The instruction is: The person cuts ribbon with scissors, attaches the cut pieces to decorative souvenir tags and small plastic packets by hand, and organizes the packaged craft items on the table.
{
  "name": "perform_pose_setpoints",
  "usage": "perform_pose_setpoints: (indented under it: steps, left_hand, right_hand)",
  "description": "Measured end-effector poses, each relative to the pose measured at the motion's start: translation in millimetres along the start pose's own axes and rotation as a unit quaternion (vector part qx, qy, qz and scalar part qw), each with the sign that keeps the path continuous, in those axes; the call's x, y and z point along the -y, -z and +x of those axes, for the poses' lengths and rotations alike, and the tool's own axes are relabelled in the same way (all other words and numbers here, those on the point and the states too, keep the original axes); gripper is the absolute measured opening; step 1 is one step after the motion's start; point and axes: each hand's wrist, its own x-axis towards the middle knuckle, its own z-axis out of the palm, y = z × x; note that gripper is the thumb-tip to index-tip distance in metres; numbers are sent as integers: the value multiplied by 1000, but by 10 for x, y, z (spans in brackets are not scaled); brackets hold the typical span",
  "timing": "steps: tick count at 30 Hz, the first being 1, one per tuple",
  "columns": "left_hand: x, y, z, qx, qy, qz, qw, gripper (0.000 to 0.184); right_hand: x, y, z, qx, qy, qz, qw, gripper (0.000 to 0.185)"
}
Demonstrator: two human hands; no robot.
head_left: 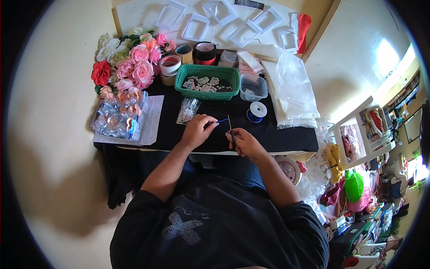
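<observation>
My left hand [197, 130] pinches a short length of blue ribbon [221, 121] over the front part of the black-covered table. A small pair of scissors [232, 136] with dark handles is in my right hand [246, 143], blades pointing up and away from me. The ribbon's free end lies close to the blades; whether they touch, I cannot tell. Beyond my right hand stands a white spool [257, 110] wound with blue ribbon. A clear plastic packet [188, 111] of small printed pieces lies just past my left hand.
A green basket [207, 95] holds small cut-out pieces, beside a clear plastic tub [253, 89]. Tape rolls [170, 65] and artificial flowers [139, 67] stand at the back left. Wrapped items [117, 115] rest on papers at left; plastic sheets [291, 94] lie at right.
</observation>
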Motion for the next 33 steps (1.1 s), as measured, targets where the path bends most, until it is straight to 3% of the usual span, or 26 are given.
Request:
perform_pose_setpoints:
  steps: [2, 6, 10, 12, 13, 15, 20, 24, 26, 27, 29, 33]
  left_hand:
    - [-28, 9, 8, -2, 43, -7, 999, 13]
    - [-10, 18, 27, 8, 21, -4, 1000, 13]
    - [-43, 30, 11, 24, 53, 3, 998, 14]
    - [-35, 18, 28, 20, 47, 4, 999, 14]
    - [-28, 14, 22, 18, 26, 14, 999, 14]
    - [-37, 8, 24, 14, 5, 24, 1000, 13]
    - [-45, 8, 10, 27, -5, 37, 999, 11]
    - [-64, 27, 21, 32, 7, 46, 998, 10]
    - [-64, 21, 19, 28, -5, 38, 999, 10]
    - [-89, 14, 17, 29, -8, 39, 999, 10]
    - [-193, 13, 3, 4, -75, 77, 994, 10]
    - [-219, 29, -22, -1, -110, 98, 989, 11]
  right_hand:
    - [-4, -5, -28, -14, 8, 13, 1000, 42]
    - [25, 114, -144, -92, 71, 85, 990, 40]
    - [112, 679, -259, -152, 87, 94, 980, 36]
    - [-37, 1100, -213, -218, 80, -63, 971, 39]
    - [-39, 1171, -260, -220, 81, -64, 970, 39]
    - [-43, 1231, -343, -346, 79, -345, 869, 41]
    - [-119, 1182, -357, -299, 65, -446, 841, 25]
    - [40, 1017, -456, -310, 61, -504, 804, 25]
    - [143, 787, -442, -375, 156, -513, 756, 24]
    - [159, 675, -402, -336, 221, -473, 784, 24]
    - [252, 416, -300, -196, 244, -358, 880, 28]
    - [37, 96, 193, -111, 317, -304, 892, 31]
